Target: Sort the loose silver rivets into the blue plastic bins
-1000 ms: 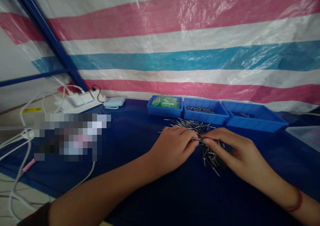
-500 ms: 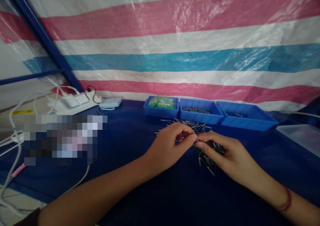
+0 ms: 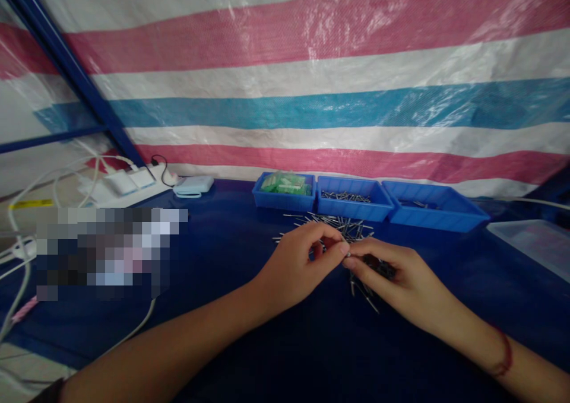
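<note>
My left hand (image 3: 307,260) and my right hand (image 3: 392,272) meet fingertip to fingertip above a loose pile of thin metal pieces (image 3: 351,228). Each hand is pinched, thumb against forefinger, and a tiny metallic bit shows between them; most of it is hidden by the fingers. The pile spreads on the dark blue table behind and under my hands. Just beyond it stand three blue bins: the left bin (image 3: 285,202) holds green packets, the middle bin (image 3: 356,209) holds many metal pieces, the right bin (image 3: 440,218) holds a few.
A white power strip (image 3: 129,190) with plugs and cables lies at the back left, beside a light blue case (image 3: 193,185). A blurred-out area covers the left of the table. At the right edge lies a translucent plastic lid or tray (image 3: 534,246). Striped sheeting (image 3: 285,112) hangs behind.
The whole view has shifted slightly, so the bins and pile appear a little further left. My hands keep their pinch, with the fingertips still together.
</note>
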Demonstrator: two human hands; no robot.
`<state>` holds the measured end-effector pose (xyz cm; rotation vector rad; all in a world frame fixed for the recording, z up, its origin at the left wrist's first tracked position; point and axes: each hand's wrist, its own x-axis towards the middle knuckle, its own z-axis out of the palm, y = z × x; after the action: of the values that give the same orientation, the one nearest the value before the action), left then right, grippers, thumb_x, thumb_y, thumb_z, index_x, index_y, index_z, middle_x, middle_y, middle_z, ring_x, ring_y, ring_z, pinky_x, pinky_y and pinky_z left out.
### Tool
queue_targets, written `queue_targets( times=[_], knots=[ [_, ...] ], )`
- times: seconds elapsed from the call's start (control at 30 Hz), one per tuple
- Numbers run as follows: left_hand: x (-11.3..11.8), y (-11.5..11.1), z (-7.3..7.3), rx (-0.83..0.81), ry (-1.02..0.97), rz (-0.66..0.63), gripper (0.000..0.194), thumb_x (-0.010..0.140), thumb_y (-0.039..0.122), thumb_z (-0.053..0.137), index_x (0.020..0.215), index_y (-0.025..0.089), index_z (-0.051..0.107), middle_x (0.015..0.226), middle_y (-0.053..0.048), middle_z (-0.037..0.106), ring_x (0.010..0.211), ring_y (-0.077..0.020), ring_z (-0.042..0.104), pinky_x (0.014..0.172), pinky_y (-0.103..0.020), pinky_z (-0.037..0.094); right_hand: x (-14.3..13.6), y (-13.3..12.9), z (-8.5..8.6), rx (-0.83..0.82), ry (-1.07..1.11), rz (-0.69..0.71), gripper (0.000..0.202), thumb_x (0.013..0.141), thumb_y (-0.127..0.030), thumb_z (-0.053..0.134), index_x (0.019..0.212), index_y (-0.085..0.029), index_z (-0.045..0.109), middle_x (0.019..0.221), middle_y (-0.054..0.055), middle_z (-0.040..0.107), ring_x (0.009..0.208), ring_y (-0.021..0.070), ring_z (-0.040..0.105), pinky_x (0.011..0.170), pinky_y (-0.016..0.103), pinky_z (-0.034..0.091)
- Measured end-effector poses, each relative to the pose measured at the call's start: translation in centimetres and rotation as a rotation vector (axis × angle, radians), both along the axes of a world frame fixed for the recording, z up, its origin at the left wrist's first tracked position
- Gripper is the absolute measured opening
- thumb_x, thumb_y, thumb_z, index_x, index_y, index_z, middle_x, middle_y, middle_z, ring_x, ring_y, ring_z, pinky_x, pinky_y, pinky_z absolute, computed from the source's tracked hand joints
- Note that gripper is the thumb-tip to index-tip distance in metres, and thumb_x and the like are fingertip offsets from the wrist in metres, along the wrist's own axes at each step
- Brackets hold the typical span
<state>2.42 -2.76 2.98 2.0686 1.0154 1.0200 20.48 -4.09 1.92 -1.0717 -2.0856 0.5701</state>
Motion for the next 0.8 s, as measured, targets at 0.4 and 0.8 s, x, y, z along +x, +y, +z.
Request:
queue_targets(
  times=[0.4, 0.8],
  knots=[
    [0.02, 0.00, 0.06, -0.011, 0.002, 0.010, 0.012, 0.088, 0.024, 0.050, 0.089, 0.018, 0.060, 0.080, 0.002, 0.061, 0.070, -0.0102, 0.054, 0.065, -0.022, 0.043, 0.01, 0.20, -0.01, 0.081, 0.078, -0.150, 0.012, 0.081, -0.031, 0.059, 0.081, -0.021, 0.065, 0.073, 0.001, 0.069, 0.061, 0.0141, 0.062, 0.054, 0.026, 0.050],
    [0.07, 0.08, -0.10, -0.092, 0.138, -0.009, 0.022, 0.092, 0.030, 0.041, 0.087, 0.018, 0.059, 0.075, 0.001, 0.061, 0.066, -0.0119, 0.055, 0.062, -0.024, 0.042, 0.63, -0.43, 0.91, 0.255, -0.005, -0.116, 0.009, 0.085, -0.024, 0.055, 0.084, -0.022, 0.063, 0.076, 0.002, 0.067, 0.068, 0.0143, 0.061, 0.061, 0.027, 0.050]
  ],
)
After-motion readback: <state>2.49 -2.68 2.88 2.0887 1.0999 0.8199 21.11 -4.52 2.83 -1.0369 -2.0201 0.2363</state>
